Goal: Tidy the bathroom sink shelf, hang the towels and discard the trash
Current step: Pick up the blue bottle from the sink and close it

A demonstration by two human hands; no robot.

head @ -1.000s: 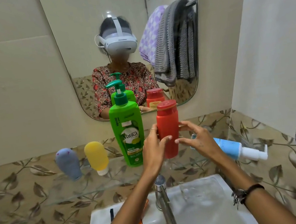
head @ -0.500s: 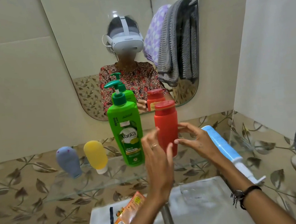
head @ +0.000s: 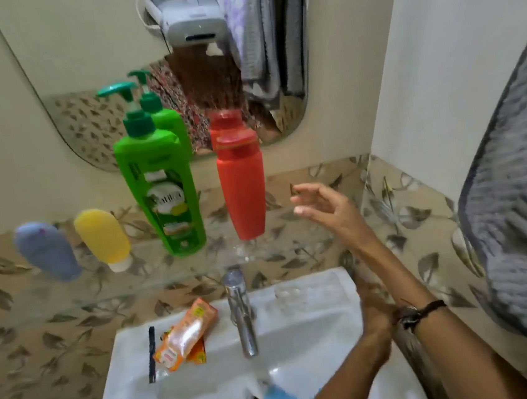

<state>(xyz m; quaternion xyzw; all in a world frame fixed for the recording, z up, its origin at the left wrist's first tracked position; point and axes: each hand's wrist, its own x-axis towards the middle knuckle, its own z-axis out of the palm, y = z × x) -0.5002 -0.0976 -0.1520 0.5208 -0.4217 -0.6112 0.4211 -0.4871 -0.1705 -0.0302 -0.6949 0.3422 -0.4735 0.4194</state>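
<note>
Right hand (head: 325,212) hovers with fingers loosely spread, holding nothing, just beside the smooth red plastic bottle (head: 243,188) standing on the glass shelf (head: 70,294).

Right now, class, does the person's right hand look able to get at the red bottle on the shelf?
Probably yes. The right hand hovers open just right of the red bottle, fingers pointing towards it, with nothing standing between them.

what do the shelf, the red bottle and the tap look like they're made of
Shelf: apparently clear glass, as the leaf tiles show through it.
Red bottle: likely opaque plastic with a soft sheen.
Tap: seemingly chromed metal, mirror-bright with reflections.
</note>
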